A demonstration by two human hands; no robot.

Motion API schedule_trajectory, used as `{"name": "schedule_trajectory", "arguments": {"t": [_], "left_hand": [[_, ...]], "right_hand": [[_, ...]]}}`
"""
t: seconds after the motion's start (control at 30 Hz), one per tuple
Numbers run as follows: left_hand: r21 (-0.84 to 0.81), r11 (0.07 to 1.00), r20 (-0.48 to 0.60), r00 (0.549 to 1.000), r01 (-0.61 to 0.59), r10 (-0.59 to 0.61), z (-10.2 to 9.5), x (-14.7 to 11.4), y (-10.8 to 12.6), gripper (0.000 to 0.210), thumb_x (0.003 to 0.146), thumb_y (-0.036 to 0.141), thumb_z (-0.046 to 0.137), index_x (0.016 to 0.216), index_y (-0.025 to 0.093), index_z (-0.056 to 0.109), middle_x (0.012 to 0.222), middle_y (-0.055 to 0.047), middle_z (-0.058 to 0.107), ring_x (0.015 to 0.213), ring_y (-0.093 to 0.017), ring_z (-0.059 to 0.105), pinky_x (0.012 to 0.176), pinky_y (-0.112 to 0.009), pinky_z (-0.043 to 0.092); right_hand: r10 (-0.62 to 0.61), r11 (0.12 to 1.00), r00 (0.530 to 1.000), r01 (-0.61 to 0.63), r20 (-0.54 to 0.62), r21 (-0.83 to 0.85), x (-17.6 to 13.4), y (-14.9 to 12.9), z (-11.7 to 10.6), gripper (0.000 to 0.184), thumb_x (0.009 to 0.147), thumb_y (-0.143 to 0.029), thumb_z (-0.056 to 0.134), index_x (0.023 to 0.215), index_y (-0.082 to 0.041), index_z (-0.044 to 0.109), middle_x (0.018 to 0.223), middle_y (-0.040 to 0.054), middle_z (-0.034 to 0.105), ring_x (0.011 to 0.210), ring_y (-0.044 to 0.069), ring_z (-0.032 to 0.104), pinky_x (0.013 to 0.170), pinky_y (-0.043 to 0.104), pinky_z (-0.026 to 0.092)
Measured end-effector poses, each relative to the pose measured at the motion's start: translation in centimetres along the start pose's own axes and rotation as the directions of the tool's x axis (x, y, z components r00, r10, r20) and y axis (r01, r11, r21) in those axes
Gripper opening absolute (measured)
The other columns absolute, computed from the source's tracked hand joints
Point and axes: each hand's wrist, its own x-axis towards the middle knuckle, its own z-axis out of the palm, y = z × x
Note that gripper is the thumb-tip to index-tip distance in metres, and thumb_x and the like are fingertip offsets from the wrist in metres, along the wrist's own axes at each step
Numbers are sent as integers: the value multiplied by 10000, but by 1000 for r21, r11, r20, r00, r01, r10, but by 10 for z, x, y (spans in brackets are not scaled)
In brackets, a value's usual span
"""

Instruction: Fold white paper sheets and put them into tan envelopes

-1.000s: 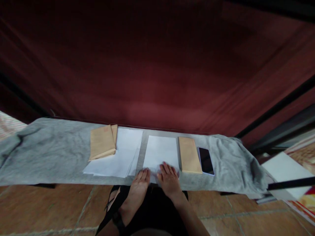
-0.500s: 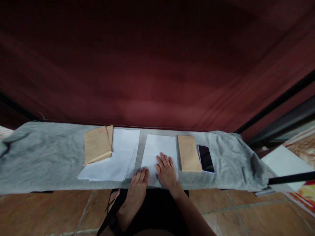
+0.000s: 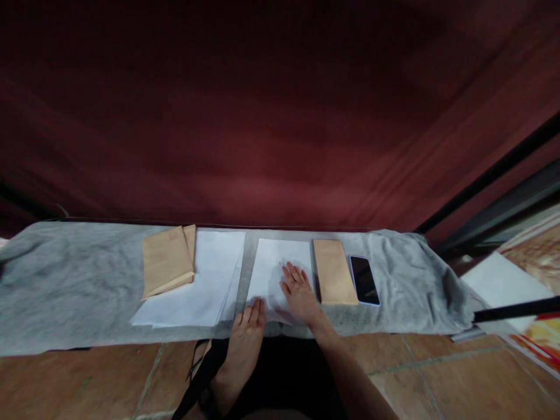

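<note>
1. The right hand [image 3: 301, 296] lay flat on the white sheet [image 3: 277, 251], its fingers a little apart;
2. the left hand [image 3: 248, 326], fingers together and straight, seemed to touch the sheet's near left corner;
3. the sheet rested on the grey cloth [image 3: 87, 280], between the loose papers [image 3: 210, 297] and the brown envelope [image 3: 335, 271].

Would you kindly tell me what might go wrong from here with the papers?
The right hand lies spread on the middle white sheet, so a shift might skew it.
The loose papers at left lie near the front edge of the grey cloth; the left hand could brush some off.
The brown envelope on the right lies beside the phone and, if bumped, might nudge it.
</note>
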Motion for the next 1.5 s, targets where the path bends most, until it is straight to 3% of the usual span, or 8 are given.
{"name": "schedule_trajectory", "arguments": {"t": [0.17, 0.4, 0.53, 0.87, 1.03, 1.17, 1.33, 1.5], "left_hand": [[-2, 998, -16, 998, 65, -65, 3, 1, 6, 562, 870, -13, 378, 1365, 132, 601, 1374, -129, 629, 1128, -258, 613, 928, -402, 504], [-75, 996, -13, 999, -42, 41, 9, 7, -6, 642, 845, -35, 362, 1391, 221, 585, 1425, -57, 604, 1276, -244, 545, 1026, -416, 460], [-87, 992, -10, 996, -87, 86, 9, 1, -18, 691, 822, -41, 356, 1419, 243, 559, 1456, -29, 581, 1307, -226, 531, 1074, -411, 435], [-107, 988, -47, 993, -112, 108, 12, -4, -20, 692, 820, -28, 370, 1418, 266, 560, 1467, -13, 572, 1304, -225, 541, 1077, -399, 431], [-148, 986, -14, 997, -75, 73, 7, -4, -20, 649, 820, -8, 402, 1389, 241, 589, 1448, -27, 590, 1287, -226, 559, 1066, -391, 444], [-245, 969, 42, 998, -33, 45, 2, -7, -18, 660, 799, 16, 415, 1416, 205, 554, 1492, -40, 544, 1354, -221, 508, 1107, -402, 429], [-400, 916, -49, 998, 8, -30, 6, 21, 5, 575, 942, 190, 391, 1514, 135, 407, 1543, -125, 469, 1431, -234, 426, 1151, -441, 402], [-389, 919, -63, 993, 70, -102, 22, 59, 32, 560, 1023, 342, 342, 1518, 82, 385, 1553, -172, 437, 1472, -289, 358, 1186, -507, 335]], "right_hand": [[60, 998, 996, -60, 65, 4, -2, -12, -4, 467, 1004, -350, 481, 1445, -203, 522, 1577, 84, 415, 1433, 253, 421, 1196, 470, 275], [92, 993, 989, -100, 114, 66, -4, -14, 1, 456, 990, -309, 481, 1433, -208, 523, 1529, 99, 491, 1383, 219, 484, 1170, 451, 316], [116, 990, 991, -121, 61, 80, -11, -12, 6, 460, 991, -282, 468, 1439, -189, 513, 1516, 116, 505, 1399, 216, 465, 1169, 441, 328], [137, 989, 990, -136, -12, 65, -9, -22, 17, 491, 967, -294, 517, 1441, -171, 505, 1512, 162, 497, 1414, 260, 431, 1149, 501, 334], [121, 992, 983, -117, -138, 40, -13, -24, 31, 464, 985, -257, 488, 1436, -151, 514, 1518, 172, 486, 1426, 278, 409, 1176, 537, 278], [87, 996, 988, -88, -130, -1, -17, -27, 34, 502, 1023, -308, 439, 1502, -158, 437, 1574, 146, 414, 1469, 275, 346, 1208, 534, 231], [78, 996, 996, -80, -38, -43, -19, -28, 34, 516, 1033, -288, 373, 1537, -180, 385, 1614, 119, 338, 1501, 295, 287, 1217, 576, 196], [7, 997, 1000, -6, 13, -80, -22, -23, 30, 571, 1018, -258, 383, 1578, -219, 283, 1651, 96, 243, 1523, 273, 235, 1224, 555, 205]]}}
